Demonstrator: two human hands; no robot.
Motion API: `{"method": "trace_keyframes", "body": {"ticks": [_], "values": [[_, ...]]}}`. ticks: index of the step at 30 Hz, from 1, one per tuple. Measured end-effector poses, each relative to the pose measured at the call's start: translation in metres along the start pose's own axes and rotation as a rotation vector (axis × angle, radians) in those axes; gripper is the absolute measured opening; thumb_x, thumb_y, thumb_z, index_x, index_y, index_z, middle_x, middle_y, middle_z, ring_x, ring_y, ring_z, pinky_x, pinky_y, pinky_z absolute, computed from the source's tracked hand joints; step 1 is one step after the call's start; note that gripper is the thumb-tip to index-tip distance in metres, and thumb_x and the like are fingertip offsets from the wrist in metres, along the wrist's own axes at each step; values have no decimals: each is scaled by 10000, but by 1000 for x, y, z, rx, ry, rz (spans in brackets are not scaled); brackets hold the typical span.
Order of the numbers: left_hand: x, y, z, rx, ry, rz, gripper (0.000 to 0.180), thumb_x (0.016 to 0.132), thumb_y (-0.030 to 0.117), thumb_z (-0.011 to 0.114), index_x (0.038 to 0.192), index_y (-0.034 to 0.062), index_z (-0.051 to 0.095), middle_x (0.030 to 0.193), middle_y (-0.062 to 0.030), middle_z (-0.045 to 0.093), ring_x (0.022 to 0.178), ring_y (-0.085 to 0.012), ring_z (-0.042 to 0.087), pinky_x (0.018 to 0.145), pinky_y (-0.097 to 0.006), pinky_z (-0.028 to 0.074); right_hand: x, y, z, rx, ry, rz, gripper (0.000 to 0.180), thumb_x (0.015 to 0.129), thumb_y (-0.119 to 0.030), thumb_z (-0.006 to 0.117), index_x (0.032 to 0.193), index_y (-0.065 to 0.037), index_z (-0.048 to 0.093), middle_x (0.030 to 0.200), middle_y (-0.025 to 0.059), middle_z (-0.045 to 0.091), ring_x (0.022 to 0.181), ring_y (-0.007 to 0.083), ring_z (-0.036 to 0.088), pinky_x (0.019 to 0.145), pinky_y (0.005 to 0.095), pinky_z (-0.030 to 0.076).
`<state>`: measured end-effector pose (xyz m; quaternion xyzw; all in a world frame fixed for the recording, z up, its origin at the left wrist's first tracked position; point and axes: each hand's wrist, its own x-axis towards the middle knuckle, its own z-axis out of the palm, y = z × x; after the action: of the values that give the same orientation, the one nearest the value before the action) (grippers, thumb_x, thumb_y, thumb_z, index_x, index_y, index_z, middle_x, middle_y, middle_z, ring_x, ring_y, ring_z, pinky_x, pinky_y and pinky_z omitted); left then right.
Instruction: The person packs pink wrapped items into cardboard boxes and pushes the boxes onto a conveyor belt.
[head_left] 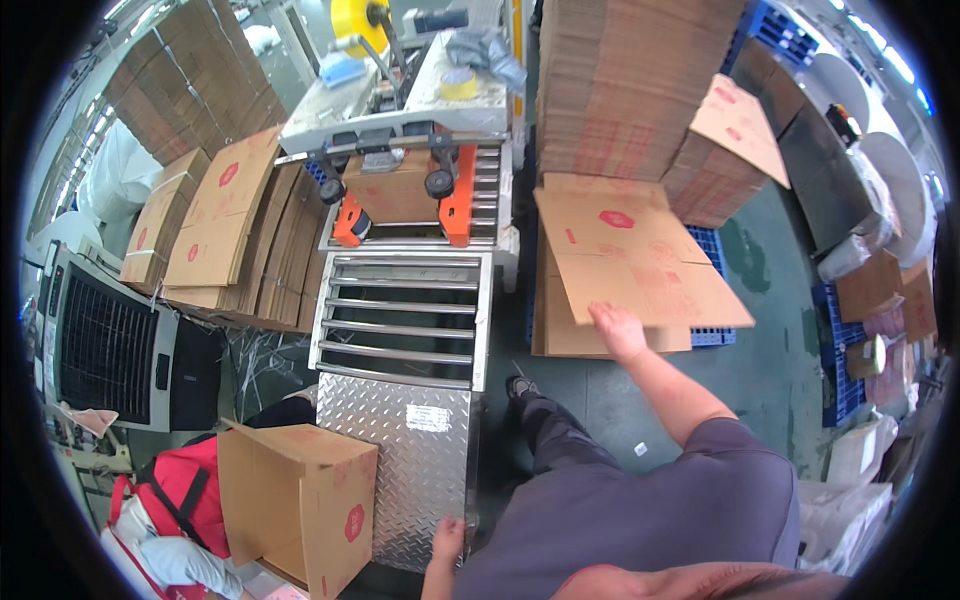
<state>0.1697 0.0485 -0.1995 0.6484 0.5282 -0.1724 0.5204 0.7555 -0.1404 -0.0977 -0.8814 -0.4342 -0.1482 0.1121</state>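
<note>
On the low stack beside the roller conveyor (400,310), the top flat carton (640,265) is being gripped at its near edge by the right hand (617,328), while the left hand (447,540) is being rested, fingers curled, against the steel ramp (400,470) for balance.

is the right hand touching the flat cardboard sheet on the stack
Touching. The head view shows the right hand with its fingers laid over the near edge of the flat cardboard sheet, no gap between them.

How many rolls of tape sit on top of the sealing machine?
2: a small roll of tape lying flat on the machine top, and a large yellow roll mounted behind it. Others may be hidden.
</note>
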Motion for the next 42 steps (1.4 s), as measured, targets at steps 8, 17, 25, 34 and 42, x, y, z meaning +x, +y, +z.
{"method": "trace_keyframes", "body": {"ticks": [8, 17, 25, 34, 42], "values": [[-156, 117, -84, 363, 586, 696, 1058, 729, 313, 820, 1500, -43, 189, 1546, -285, 208, 1454, -447, 146, 1169, -515, 193, 64, -149, -400, 75, 642, -630, 369, 712, -391, 807, 732, -101, 580, 607, 23, 532, 543, 208, 541, 477, 323, 430], [-327, -22, -144, 356, 1180, 601, 655, 590, 406, 881, 1072, 68, 593, 980, -127, 655, 1018, -380, 602, 958, -520, 438, 115, -234, -341, 1486, 335, -519, 428, 883, -435, 713, 936, -23, 608, 880, 3, 668, 772, 59, 565, 692, 205, 451], [-332, 38, -96, 605, 1221, 326, 335, 739, 222, 778, 1001, 95, 613, 1041, -111, 626, 1100, -297, 572, 1027, -493, 401, 102, -328, -204, 458, -161, -1357, 707, 800, -370, 720, 1408, -134, 448, 1317, 120, 555, 1249, 301, 514, 1049, 473, 405], [-308, 15, -34, 665, 1485, 333, 496, 711, 434, 783, 1106, 174, 635, 1286, -71, 527, 1309, -333, 362, 1077, -583, 184, 152, -393, -178, 188, -882, -1308, 484, 926, -462, 514, 1128, -22, 499, 1051, 205, 650, 1016, 405, 613, 842, 473, 497], [-327, 104, -160, 407, 1301, 801, 171, 586, 271, 683, 585, 157, 555, 678, -10, 550, 947, -230, 585, 934, -469, 311, 229, -406, -216, -161, -625, -982, 722, 926, -315, 577, 1489, -52, 210, 933, 175, 699, 898, 352, 682, 772, 447, 533]]}}
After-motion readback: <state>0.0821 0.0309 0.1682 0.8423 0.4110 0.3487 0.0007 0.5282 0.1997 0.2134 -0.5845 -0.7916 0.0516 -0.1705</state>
